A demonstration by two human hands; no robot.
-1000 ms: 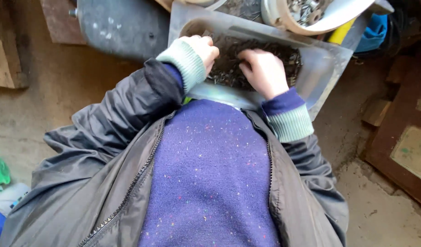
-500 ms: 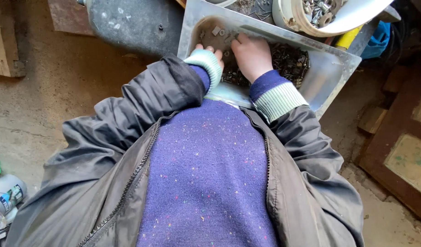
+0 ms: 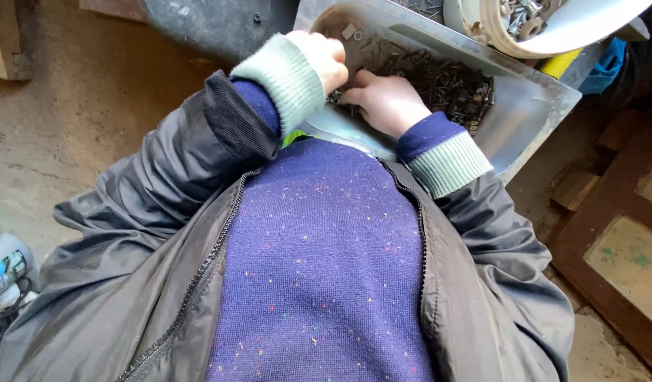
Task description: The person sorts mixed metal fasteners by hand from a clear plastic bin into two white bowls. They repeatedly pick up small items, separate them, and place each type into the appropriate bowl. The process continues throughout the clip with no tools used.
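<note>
— Both hands have shifted since a moment ago: the left hand has come back toward the near left corner of the tray, and the right hand now lies just right of it, lower in the view.

— What is in that tray?

— Dark screws, a loose heap covering the middle and right of its floor. Its far left corner is mostly bare and dusty, with a couple of small pale bits lying there.

— How does the left grip stand?

— Curled, fingers bent in toward the palm above the edge of the heap. Whether anything is caught inside the curl I cannot tell (the knuckles hide it).

— And the right?

— Palm down on the screws, fingers pointing left toward the other hand and partly sunk into the heap. They look drawn together, but the fingertips are hidden, so I cannot tell if they pinch a screw.

— Are the two hands touching?

— Very near each other, fingertips almost meeting; contact itself is not clear.

— What else lies about?

— Beyond the tray, at the far right, a white bucket tilts over its rim with grey nuts and bolts inside. Something yellow and something blue sit just right of the tray. On the far left a grey metal sheet rests on the dirt floor. A brown wooden frame is at the near right, and a white bottle at the near left edge.
</note>
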